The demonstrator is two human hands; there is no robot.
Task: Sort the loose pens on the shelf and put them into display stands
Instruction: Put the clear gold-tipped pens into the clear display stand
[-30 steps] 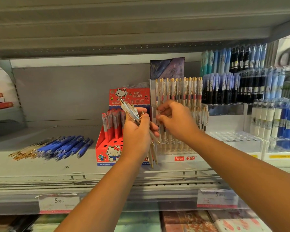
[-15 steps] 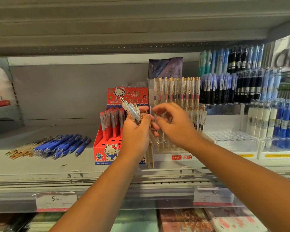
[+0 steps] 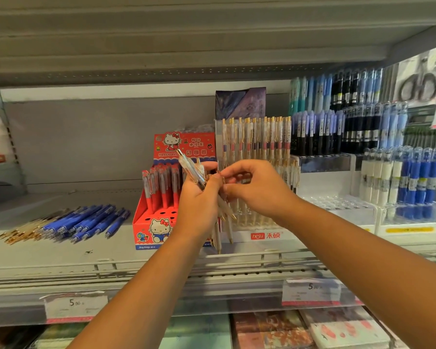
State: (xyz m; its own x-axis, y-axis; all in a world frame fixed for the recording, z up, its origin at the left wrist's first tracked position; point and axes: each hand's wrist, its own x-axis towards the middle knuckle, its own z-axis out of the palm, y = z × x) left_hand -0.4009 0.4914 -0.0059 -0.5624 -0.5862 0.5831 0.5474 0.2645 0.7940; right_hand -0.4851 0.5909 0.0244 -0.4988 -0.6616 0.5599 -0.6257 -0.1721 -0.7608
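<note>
Left hand point(image 3: 199, 204) is wrapped around a bunch of clear pens point(image 3: 190, 168), held up between the red pen box point(image 3: 159, 230) and the clear stand point(image 3: 264, 235). Right hand point(image 3: 257, 190) is pinching the top of one pen in that bunch. Loose blue pens point(image 3: 91, 220) are lying on the shelf point(image 3: 111, 251), off to the left.

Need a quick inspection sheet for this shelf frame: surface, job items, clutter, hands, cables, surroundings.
Surface: grey shelf, wire rail along its front edge.
Job's things: loose blue pens and gold-tipped pens lie piled at left. The red stand is part filled, with empty holes in front. The clear stand holds upright pens.
Clutter: small dark mark on the shelf.
Hands: left hand grips a bundle of clear pens; right hand pinches the top of one pen in it.
Cables: nothing seen.
Surroundings: stocked pen racks at right, packed scissors, price tags, notebooks below.
</note>
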